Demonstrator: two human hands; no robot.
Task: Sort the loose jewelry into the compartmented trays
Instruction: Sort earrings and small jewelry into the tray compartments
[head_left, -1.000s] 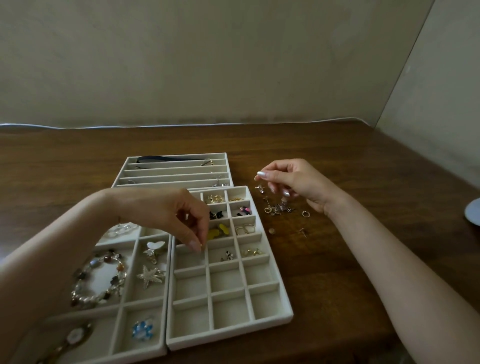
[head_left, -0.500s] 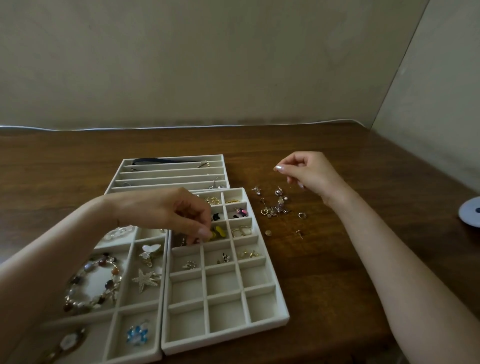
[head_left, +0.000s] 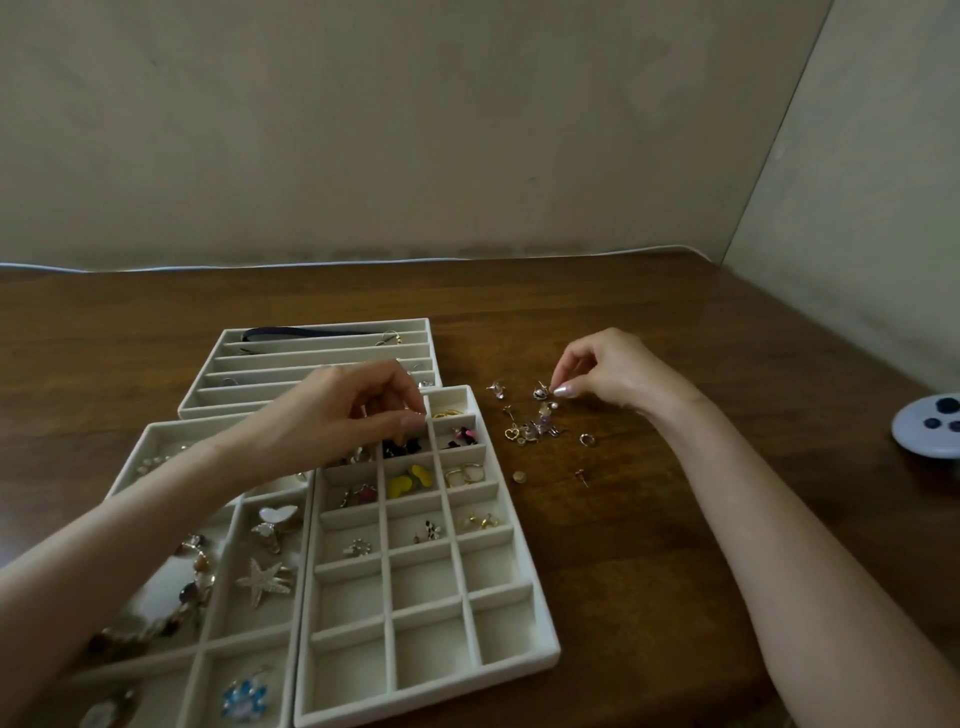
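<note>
The right hand (head_left: 608, 374) is down at the loose jewelry pile (head_left: 535, 428), which sits on the bare table (head_left: 623, 571) just right of the grid tray (head_left: 426, 691). Its thumb and index finger are pinching a small silvery earring (head_left: 541, 393) at the far side of that pile, with the other fingers curled in. A little gold heart charm (head_left: 511, 433) and a small hoop (head_left: 587, 439) lie in the same scatter.

The left hand (head_left: 358, 410) hovers over the far end of the grid tray, fingers curled and thumb and index tips pressed together. Can't tell if anything's between them, too small to see. The grid tray has bits in its far rows, like the yellow pieces (head_left: 408, 480).

Just behind it is the slotted tray (head_left: 322, 358), with a black band (head_left: 311, 332) in its farthest slot. The big-compartment tray (head_left: 197, 423) sits right up against the grid tray's left side and holds a starfish brooch (head_left: 262, 579) and a blue flower piece (head_left: 244, 699). There's a white round thing (head_left: 930, 426) at the table's right edge.
</note>
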